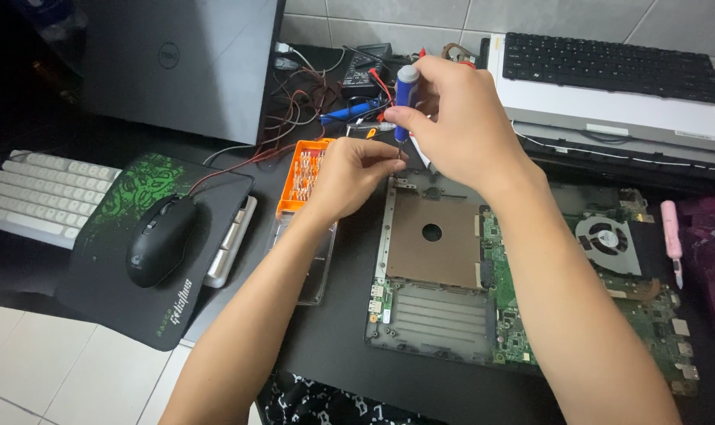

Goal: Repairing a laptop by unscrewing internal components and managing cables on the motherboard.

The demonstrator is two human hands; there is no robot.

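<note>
At twelve o'clock of the opened laptop chassis (432, 260), right hand (460, 126) grips a blue screwdriver (405, 98) upright; left hand (350, 177) pinches its tip (orange bit tray (302, 177) at nine).

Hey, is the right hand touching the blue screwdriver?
Touching. The head view shows the right hand wrapped around the blue screwdriver, fingers closed on its handle with no gap.

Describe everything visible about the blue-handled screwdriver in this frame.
The small precision screwdriver with a blue handle has a rounded white cap on top and a thin dark metal shaft below. It stands nearly upright over the top edge of the opened laptop chassis. The right hand grips the handle; the left hand's fingers pinch near the tip, hiding it.
</note>
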